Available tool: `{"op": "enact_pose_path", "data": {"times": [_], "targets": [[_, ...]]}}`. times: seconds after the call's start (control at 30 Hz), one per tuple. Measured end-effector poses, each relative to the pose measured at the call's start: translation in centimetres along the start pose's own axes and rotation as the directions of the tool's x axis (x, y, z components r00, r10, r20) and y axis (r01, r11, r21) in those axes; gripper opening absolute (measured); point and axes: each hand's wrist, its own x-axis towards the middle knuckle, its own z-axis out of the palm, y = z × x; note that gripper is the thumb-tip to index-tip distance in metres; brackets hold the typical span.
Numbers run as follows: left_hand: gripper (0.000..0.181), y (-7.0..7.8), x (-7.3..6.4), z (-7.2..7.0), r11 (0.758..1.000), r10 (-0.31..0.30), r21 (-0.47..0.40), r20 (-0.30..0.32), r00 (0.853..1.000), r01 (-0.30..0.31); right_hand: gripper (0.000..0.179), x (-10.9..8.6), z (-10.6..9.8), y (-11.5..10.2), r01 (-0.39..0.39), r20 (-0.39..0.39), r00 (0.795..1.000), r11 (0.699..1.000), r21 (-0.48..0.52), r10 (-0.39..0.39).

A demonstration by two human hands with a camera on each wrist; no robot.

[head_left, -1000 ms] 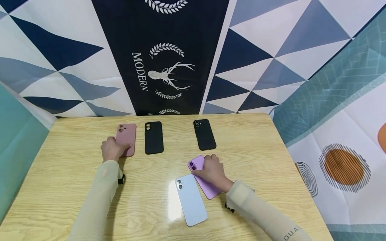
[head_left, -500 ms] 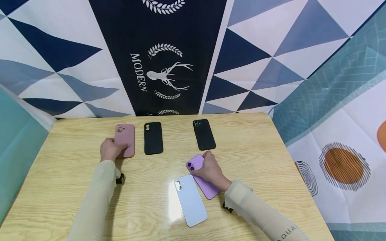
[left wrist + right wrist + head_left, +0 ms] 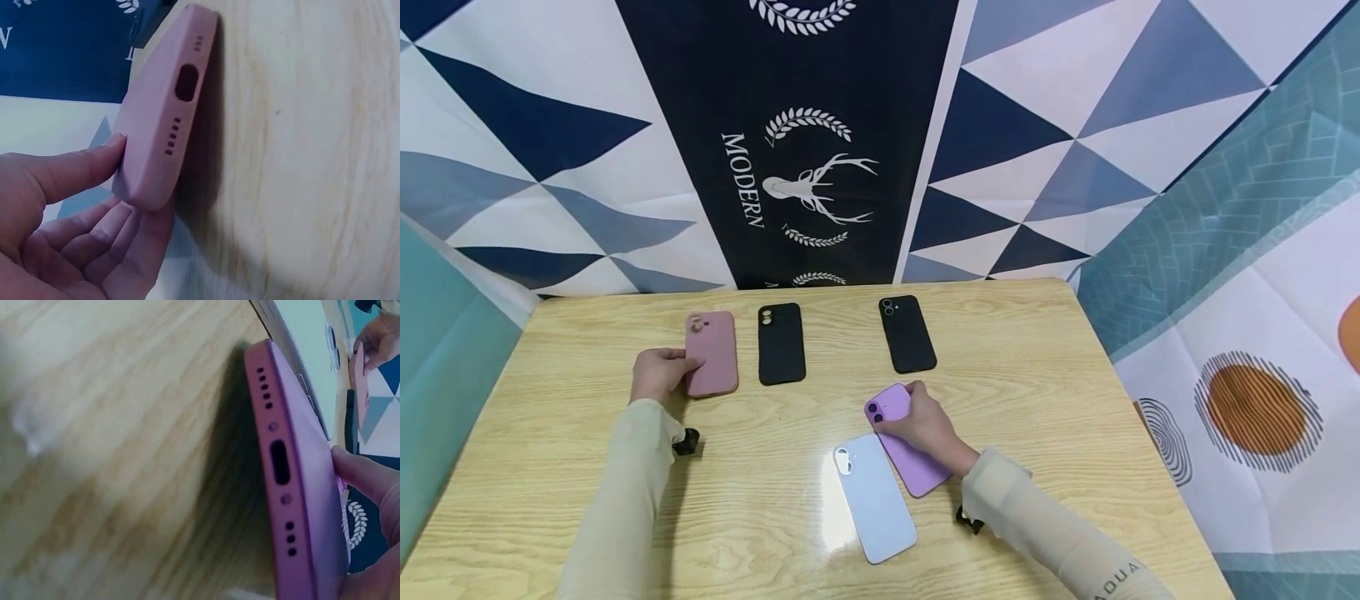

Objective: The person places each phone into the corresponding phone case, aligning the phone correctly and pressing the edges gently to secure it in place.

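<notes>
In the head view my left hand (image 3: 658, 373) pinches a pink phone case (image 3: 715, 358) by its left edge. The left wrist view shows the thumb on the back of the case (image 3: 144, 106) and fingers beneath it, with the port cutout facing the camera. A shadow lies under the case, on its table side. My right hand (image 3: 928, 425) holds a purple phone (image 3: 916, 471) by its sides near the camera end. Its charging port end shows in the right wrist view, and part of the right hand is out of frame there. A light blue phone (image 3: 876, 508) lies beside the purple one.
A black phone case (image 3: 782, 343) lies right of the pink case, near the back of the wooden table (image 3: 767, 517). Farther right is a black phone (image 3: 908, 335). Patterned cloth (image 3: 842, 150) hangs behind the table.
My left hand has shifted left to the edge of the pink case, which sits slightly nearer me. The right hand stays on the purple phone, almost unmoved.
</notes>
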Motion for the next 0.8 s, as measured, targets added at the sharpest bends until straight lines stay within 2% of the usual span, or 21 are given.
{"op": "enact_pose_path", "data": {"times": [0.13, 0.27, 0.37, 0.43, 0.57, 0.8], "targets": [[0.049, -0.2, 0.1, -0.4, 0.999, -0.025, -0.038, 0.055, 0.998, 0.027, 0.076, 0.2, 0.0, 0.3, -0.027, 0.026, 0.999, 0.996, 0.084, 0.025], [0.049, -0.4, 0.2, -0.6, 0.987, -0.042, -0.152, 0.116, 0.992, 0.060, 0.075, 0.6, -0.2, 0.7, -0.074, 0.052, 0.997, 0.975, 0.211, 0.065], [0.049, -0.7, 0.4, -0.7, 0.966, -0.045, -0.244, 0.157, 0.987, 0.083, 0.074, 0.9, -0.4, 0.9, -0.126, 0.081, 0.991, 0.947, 0.296, 0.106], [0.049, -0.8, 0.4, -0.8, 0.962, -0.043, -0.259, 0.171, 0.984, 0.087, 0.073, 1.1, -0.6, 0.9, -0.170, 0.112, 0.984, 0.922, 0.348, 0.140], [0.049, -1.1, 0.5, -1.1, 0.969, -0.035, -0.236, 0.176, 0.984, 0.077, 0.068, 1.4, -1.1, 0.6, -0.236, 0.167, 0.969, 0.877, 0.418, 0.181], [0.052, -1.1, -0.1, -1.7, 0.964, -0.016, -0.257, 0.185, 0.983, 0.064, 0.056, 1.8, -1.9, -0.1, -0.237, 0.197, 0.968, 0.822, 0.518, 0.155]]}}
